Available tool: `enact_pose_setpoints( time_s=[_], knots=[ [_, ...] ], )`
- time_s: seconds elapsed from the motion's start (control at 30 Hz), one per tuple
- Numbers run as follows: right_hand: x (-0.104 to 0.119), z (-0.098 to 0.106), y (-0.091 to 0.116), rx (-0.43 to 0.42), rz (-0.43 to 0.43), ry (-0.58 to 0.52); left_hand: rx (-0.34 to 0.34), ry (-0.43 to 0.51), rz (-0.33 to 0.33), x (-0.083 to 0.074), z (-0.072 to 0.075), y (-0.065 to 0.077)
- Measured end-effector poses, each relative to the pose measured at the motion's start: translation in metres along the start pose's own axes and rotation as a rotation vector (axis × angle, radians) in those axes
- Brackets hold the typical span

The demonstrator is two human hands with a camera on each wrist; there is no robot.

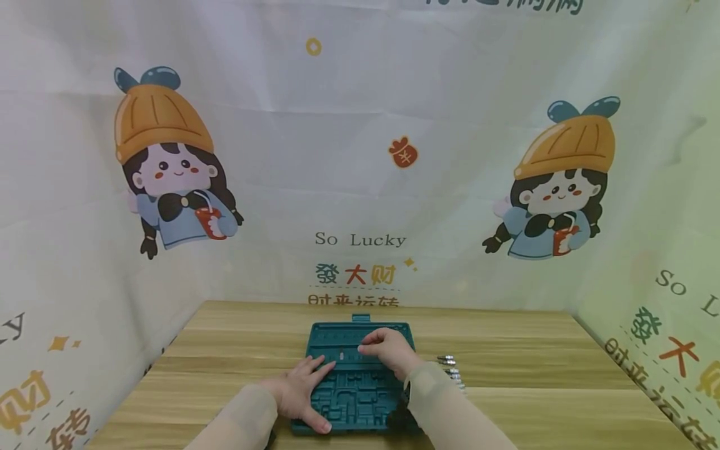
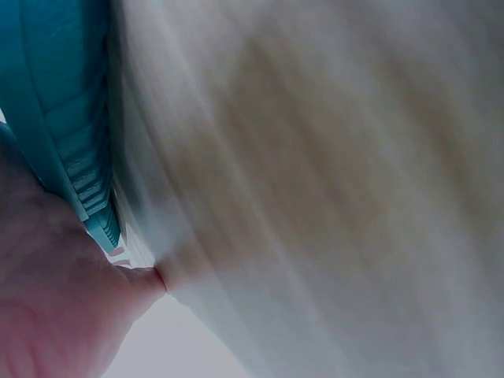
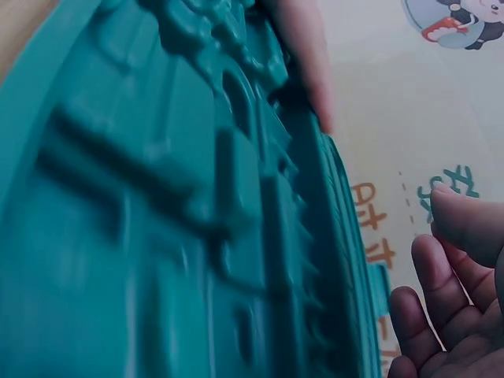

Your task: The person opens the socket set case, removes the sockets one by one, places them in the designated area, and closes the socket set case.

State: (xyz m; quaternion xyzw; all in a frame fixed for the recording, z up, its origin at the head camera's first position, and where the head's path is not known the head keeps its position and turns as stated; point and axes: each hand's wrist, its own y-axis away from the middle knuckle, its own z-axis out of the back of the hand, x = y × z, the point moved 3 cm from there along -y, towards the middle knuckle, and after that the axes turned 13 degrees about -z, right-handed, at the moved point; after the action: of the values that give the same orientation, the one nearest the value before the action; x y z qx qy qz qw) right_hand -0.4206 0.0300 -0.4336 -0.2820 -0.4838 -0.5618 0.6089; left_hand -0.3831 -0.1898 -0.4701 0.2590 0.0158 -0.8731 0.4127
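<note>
A teal plastic tool case lies unfolded on the wooden table, its moulded slots facing up. My left hand rests on the case's left side, fingers spread and thumb at the near edge. In the left wrist view the palm lies against the case's side. One small silver piece sits in the upper half of the case. Just right of it, my right hand hovers with thumb and forefinger close together. The right wrist view shows its bent fingers; I cannot tell whether they pinch something small.
Several small metal sockets or bits lie in a column on the table to the right of the case. A latch tab sticks out from the case's far edge. Printed cloth hangs behind the table and at both sides.
</note>
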Motion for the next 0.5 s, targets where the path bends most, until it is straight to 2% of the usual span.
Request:
enact_pose_setpoints(
  time_s=[0.27,0.5],
  knots=[
    [0.003,-0.024,-0.015,-0.045,-0.043,-0.039,-0.001,0.009,0.000,-0.004,0.002,0.003],
    [0.003,-0.038,-0.024,-0.160,-0.098,0.048,0.005,0.002,-0.006,-0.004,0.002,0.002]
  ],
)
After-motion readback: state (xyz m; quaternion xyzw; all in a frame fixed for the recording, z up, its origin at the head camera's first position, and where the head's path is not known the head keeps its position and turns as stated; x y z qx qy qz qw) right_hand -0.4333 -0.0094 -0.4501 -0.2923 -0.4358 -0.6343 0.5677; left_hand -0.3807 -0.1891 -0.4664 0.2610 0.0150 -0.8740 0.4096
